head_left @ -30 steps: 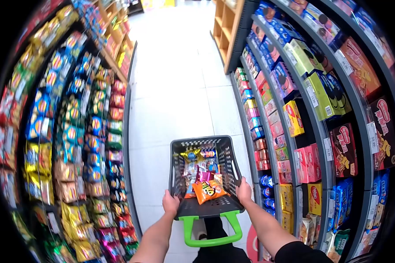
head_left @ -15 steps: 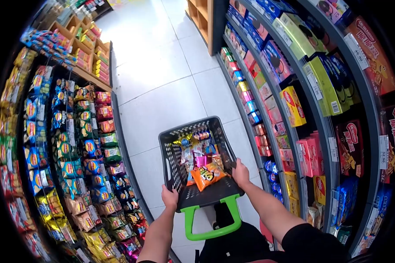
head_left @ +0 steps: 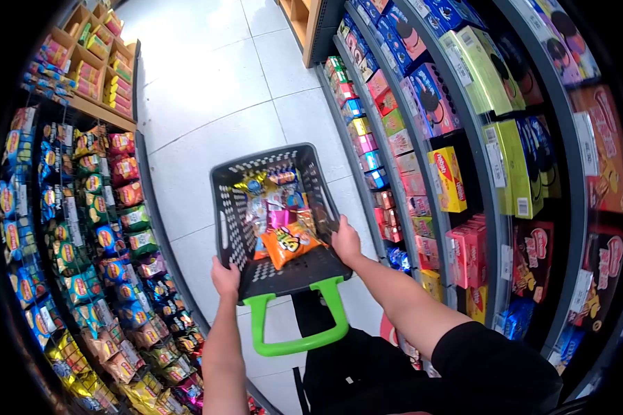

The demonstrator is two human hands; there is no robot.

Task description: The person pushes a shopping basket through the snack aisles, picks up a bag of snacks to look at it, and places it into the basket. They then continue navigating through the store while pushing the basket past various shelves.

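Observation:
A dark grey shopping basket (head_left: 232,207) with perforated walls and a green handle (head_left: 300,347) is in front of me. My left hand (head_left: 226,277) is closed around its left rim, near the end closest to me. On the opposite side my right hand (head_left: 345,242) grips the right rim. Inside lie several snack packets, with an orange bag (head_left: 287,245) on top, a pink packet (head_left: 277,219) behind it and a yellow packet (head_left: 250,182) at the far end. The green handle hangs toward my body, untouched by either hand.
Chip bags (head_left: 111,238) hang on racks along the left side of the aisle. Boxed biscuits, including a yellow box (head_left: 448,178), fill the right shelves. Pale floor tiles (head_left: 208,90) stretch ahead, and a wooden shelf unit (head_left: 300,21) stands at the far right.
The basket and both hands have shifted left and up in view. The shelves on both sides have also moved left in view. Both hands keep their hold on the rims.

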